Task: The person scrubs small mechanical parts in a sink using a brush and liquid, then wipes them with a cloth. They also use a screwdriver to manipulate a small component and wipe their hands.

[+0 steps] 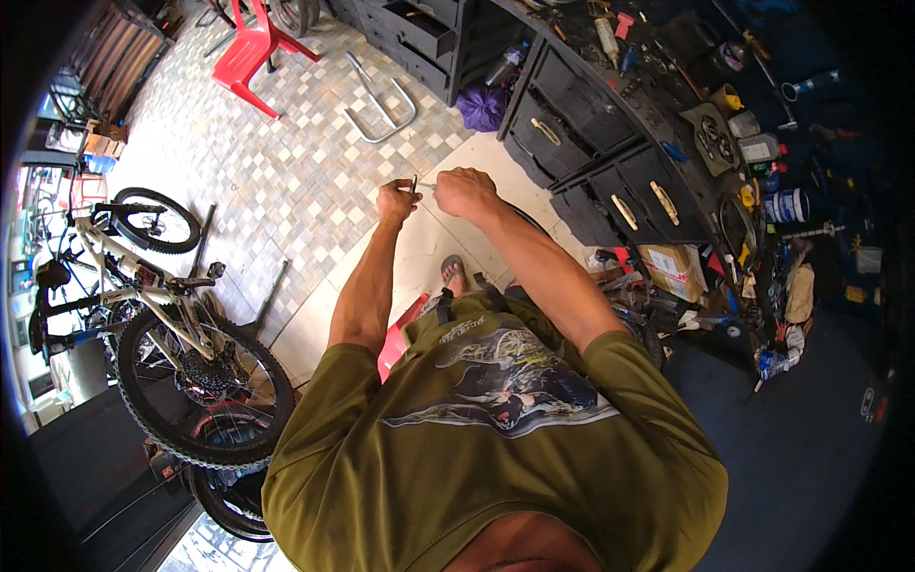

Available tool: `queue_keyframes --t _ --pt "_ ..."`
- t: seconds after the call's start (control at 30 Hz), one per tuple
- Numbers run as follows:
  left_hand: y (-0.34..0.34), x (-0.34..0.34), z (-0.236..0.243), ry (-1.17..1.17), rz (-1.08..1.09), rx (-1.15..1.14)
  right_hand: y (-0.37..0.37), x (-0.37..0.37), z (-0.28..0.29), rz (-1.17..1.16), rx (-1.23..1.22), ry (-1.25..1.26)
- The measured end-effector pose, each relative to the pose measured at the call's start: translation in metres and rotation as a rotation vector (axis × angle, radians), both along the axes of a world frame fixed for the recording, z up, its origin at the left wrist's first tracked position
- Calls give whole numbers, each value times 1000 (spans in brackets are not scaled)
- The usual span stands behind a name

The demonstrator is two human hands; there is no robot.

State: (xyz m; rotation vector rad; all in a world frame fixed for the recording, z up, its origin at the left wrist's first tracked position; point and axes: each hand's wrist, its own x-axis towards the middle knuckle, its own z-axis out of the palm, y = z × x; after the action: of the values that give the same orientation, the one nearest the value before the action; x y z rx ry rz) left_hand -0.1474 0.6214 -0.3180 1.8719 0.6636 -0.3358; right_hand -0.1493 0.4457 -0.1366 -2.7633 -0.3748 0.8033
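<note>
Both of my hands are raised in front of me, close together over the pale floor tiles. My left hand (pixel 396 200) is closed, and a small slim dark piece (pixel 414 184) stands up between its thumb and fingers. A short way to its right, my right hand (pixel 465 194) is closed in a fist with the knuckles up. From its left side pokes a thin pale tip (pixel 432 187), aimed at the left hand; the rest of it is hidden in the fist. A gap separates the hands. A black curved line (pixel 522 215) shows beside my right forearm, partly hidden.
A mountain bike (pixel 143 276) stands at the left. A red plastic chair (pixel 255 55) and a bent metal tube frame (pixel 386 112) are on the tiles ahead. Dark drawers (pixel 562 119) line the right, under a cluttered bench with tools and bottles. A purple bag (pixel 481 108) lies beside them.
</note>
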Motion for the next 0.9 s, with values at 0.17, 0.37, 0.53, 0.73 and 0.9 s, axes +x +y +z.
queue_keyframes --t 0.17,0.37,0.53,0.73,0.9 --pt "-1 -1 4 -15 -24 2 -2 0 1 -15 7 -7" --pt "-9 -3 14 -78 -70 -39 -5 5 -1 -14 -14 -22" --pt "-3 -3 7 -114 -28 -152 -7 5 8 -23 -11 -1" --pt "-6 2 15 -60 -13 -264 -15 6 13 -55 2 13" --pt "-3 2 6 -113 -32 -318 -16 4 16 -66 26 50"
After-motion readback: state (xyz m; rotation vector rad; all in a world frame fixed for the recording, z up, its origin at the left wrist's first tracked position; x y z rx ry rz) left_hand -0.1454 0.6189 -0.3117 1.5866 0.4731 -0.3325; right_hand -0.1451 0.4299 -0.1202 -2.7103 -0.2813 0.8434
